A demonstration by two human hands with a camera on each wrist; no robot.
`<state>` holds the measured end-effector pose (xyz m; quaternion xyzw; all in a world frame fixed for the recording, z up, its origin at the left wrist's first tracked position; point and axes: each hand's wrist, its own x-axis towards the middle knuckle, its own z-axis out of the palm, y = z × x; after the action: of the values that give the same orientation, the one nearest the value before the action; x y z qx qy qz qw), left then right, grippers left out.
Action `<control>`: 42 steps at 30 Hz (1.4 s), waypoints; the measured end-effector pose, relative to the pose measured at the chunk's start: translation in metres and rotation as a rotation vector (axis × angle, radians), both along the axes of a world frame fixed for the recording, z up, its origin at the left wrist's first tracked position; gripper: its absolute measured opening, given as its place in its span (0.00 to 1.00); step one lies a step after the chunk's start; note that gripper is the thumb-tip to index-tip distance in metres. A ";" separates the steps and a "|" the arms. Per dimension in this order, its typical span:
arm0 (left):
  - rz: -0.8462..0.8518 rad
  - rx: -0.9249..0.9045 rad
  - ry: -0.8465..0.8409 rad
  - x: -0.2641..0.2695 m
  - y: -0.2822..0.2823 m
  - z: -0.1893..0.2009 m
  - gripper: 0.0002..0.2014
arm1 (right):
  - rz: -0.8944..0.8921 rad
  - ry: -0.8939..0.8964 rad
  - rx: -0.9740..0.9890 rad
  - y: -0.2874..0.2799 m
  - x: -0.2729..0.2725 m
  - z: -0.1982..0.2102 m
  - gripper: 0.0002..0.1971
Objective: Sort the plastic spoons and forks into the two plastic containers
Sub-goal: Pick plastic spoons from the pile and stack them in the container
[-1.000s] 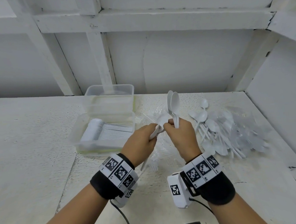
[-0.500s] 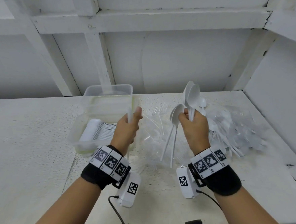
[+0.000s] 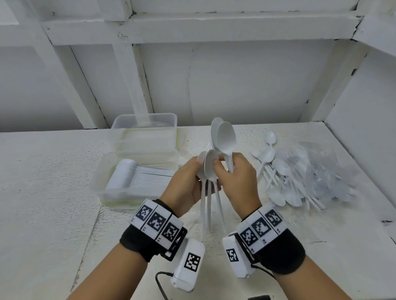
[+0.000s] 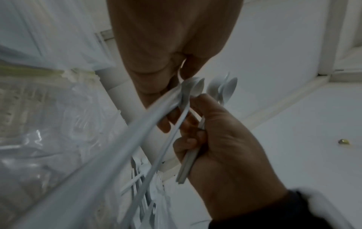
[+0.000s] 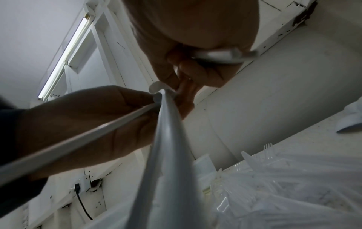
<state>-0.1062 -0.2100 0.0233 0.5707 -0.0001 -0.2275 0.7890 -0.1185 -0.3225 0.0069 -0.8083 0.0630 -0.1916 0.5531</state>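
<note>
Both hands meet above the table (image 3: pixel 55 206), their fingertips hidden behind spoons. The left hand (image 3: pixel 185 186), apart earlier, now pinches hanging spoons (image 3: pixel 209 170); the right hand (image 3: pixel 239 184) grips upright spoons (image 3: pixel 225 139).

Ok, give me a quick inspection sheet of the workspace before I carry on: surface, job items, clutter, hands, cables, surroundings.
Surface: white bench, rough and scuffed.
Job's things: near container holds a neat row of white cutlery; far container sits behind it, contents unclear. Loose spoon pile lies to the right. Clear forks lie on the plastic wrap.
Clutter: clear plastic wrap under and around the pile.
Hands: left hand pinches the hanging spoons by their bowls; right hand touches them too and grips two upright spoons.
Cables: black lead at the left wrist camera; wall cable.
Surroundings: white framed wall; lit tube light overhead.
</note>
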 end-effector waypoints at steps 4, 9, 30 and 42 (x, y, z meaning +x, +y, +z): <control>-0.090 0.045 -0.036 -0.003 0.000 -0.005 0.23 | -0.017 0.007 -0.045 -0.001 -0.003 -0.001 0.06; -0.008 0.106 -0.039 -0.001 0.001 -0.010 0.12 | 0.048 0.102 -0.124 -0.004 -0.006 -0.002 0.05; 0.242 0.058 -0.055 0.009 -0.007 -0.009 0.13 | 0.258 0.287 0.160 0.002 -0.020 0.005 0.12; 0.254 -0.106 -0.034 0.016 -0.005 -0.009 0.03 | 0.321 0.336 -0.013 0.008 -0.024 0.008 0.16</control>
<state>-0.0898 -0.2149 0.0147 0.5274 0.0472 -0.1157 0.8404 -0.1422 -0.3149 0.0152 -0.8321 0.0235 0.0360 0.5529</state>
